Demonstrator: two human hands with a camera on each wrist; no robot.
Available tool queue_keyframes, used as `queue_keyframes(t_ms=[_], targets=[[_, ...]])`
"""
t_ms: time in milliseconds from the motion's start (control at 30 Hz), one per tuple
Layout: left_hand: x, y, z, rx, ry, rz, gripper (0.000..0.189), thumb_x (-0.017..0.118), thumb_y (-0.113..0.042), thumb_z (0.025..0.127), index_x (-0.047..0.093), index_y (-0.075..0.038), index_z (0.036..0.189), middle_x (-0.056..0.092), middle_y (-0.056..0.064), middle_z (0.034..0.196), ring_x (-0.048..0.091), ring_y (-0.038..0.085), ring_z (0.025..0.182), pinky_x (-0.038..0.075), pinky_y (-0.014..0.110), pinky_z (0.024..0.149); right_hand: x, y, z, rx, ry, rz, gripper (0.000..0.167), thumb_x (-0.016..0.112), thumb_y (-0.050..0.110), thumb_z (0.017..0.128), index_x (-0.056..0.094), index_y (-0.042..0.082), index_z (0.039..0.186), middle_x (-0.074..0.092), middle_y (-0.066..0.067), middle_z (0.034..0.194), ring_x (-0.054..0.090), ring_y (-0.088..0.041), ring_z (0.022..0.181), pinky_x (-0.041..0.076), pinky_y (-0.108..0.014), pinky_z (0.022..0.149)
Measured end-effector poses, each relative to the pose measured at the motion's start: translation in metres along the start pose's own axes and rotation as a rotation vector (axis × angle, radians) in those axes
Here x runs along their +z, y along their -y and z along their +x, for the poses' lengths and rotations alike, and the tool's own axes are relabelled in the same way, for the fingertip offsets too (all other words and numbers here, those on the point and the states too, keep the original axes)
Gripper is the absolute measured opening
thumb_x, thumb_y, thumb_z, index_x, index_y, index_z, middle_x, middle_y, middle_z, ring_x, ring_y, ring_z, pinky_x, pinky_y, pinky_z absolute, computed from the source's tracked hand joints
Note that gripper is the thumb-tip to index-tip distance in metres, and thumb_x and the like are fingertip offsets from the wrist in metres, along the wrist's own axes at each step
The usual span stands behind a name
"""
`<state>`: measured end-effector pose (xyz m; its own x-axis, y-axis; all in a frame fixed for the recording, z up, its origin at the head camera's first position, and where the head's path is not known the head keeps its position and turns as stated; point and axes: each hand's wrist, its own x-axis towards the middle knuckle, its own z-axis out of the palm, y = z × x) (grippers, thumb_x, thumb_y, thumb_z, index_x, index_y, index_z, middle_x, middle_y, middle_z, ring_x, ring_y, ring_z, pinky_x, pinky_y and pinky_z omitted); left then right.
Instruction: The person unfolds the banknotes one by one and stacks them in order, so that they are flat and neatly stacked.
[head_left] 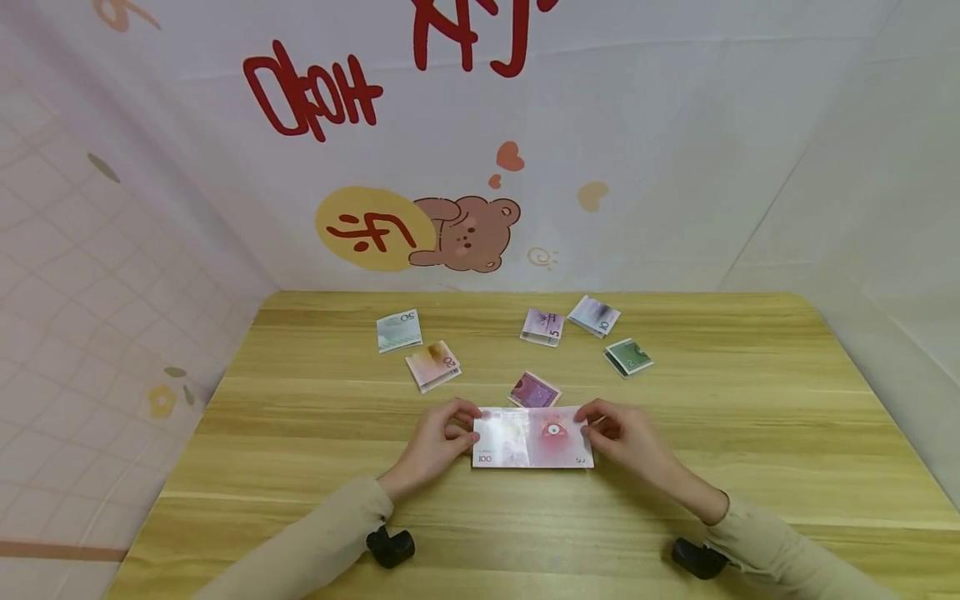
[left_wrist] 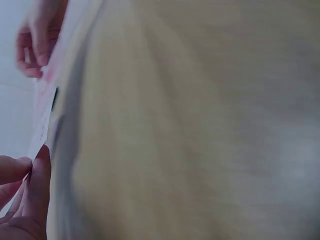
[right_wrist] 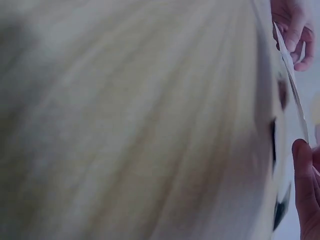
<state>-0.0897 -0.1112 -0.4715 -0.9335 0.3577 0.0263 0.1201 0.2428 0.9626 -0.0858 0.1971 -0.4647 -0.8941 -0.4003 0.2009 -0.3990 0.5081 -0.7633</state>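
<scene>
A pink and white 100 banknote (head_left: 532,450), with a crease down its middle, is spread flat between both hands near the table's centre. My left hand (head_left: 442,437) pinches its left edge between thumb and fingers. At the opposite edge, my right hand (head_left: 626,437) pinches the note the same way. In the left wrist view the left thumb and finger (left_wrist: 37,190) grip the note's end, and the right wrist view has the right thumb (right_wrist: 302,165) on the other end. Just behind the note lies a folded purple banknote (head_left: 535,390), partly overlapped by it in the head view.
Behind the hands lie more folded banknotes: a green 50 (head_left: 399,331), an orange 20 (head_left: 433,365), a purple 5 (head_left: 542,327), a bluish 10 (head_left: 594,315) and a dark green 2 (head_left: 628,357). A printed white cloth (head_left: 637,167) hangs behind the wooden table (head_left: 315,433).
</scene>
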Motion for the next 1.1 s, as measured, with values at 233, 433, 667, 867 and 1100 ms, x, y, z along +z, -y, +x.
queue_keyframes(t_ms=[233,433,667,867,1100], targets=[[-0.005,0.010,-0.011,-0.016,0.069,0.030,0.024,0.062,0.015,0.085,0.059,0.007,0.107,0.062,0.017,0.095,0.065,0.025,0.078,0.054,0.025,0.066,0.010,0.002,-0.001,-0.030,0.108,-0.043,0.018,0.068,-0.007,0.082,0.065,0.004,0.096,0.067,-0.003,0.087,0.061,-0.008,0.073,0.054,-0.025,0.063],[-0.015,0.014,-0.013,-0.016,0.091,0.048,0.022,0.062,0.014,0.085,0.059,0.005,0.105,0.062,0.015,0.093,0.063,0.021,0.076,0.055,0.027,0.064,0.020,0.005,0.005,-0.001,0.157,-0.062,0.017,0.067,-0.004,0.082,0.065,0.006,0.097,0.064,0.001,0.085,0.058,-0.006,0.072,0.052,-0.024,0.062],[-0.032,0.013,-0.016,-0.051,0.085,0.098,0.021,0.062,0.013,0.085,0.060,0.004,0.104,0.061,0.017,0.091,0.063,0.019,0.074,0.053,0.025,0.064,0.034,0.011,0.018,0.024,0.185,-0.063,0.014,0.066,0.000,0.084,0.064,0.007,0.096,0.060,0.007,0.080,0.054,-0.005,0.069,0.050,-0.023,0.061],[-0.049,0.018,-0.017,-0.044,0.063,0.179,0.020,0.063,0.011,0.085,0.063,0.002,0.103,0.064,0.010,0.092,0.062,0.017,0.077,0.051,0.023,0.068,0.045,0.017,0.030,0.008,0.192,-0.070,0.013,0.068,0.001,0.084,0.065,0.008,0.093,0.056,0.009,0.075,0.051,-0.004,0.066,0.048,-0.023,0.058],[-0.066,0.014,-0.017,-0.093,0.033,0.195,0.018,0.063,0.011,0.084,0.064,0.005,0.101,0.064,0.013,0.091,0.061,0.017,0.074,0.052,0.024,0.063,0.058,0.020,0.043,-0.006,0.202,-0.041,0.010,0.067,0.001,0.085,0.065,0.007,0.093,0.057,0.008,0.074,0.052,-0.004,0.065,0.048,-0.022,0.058]])
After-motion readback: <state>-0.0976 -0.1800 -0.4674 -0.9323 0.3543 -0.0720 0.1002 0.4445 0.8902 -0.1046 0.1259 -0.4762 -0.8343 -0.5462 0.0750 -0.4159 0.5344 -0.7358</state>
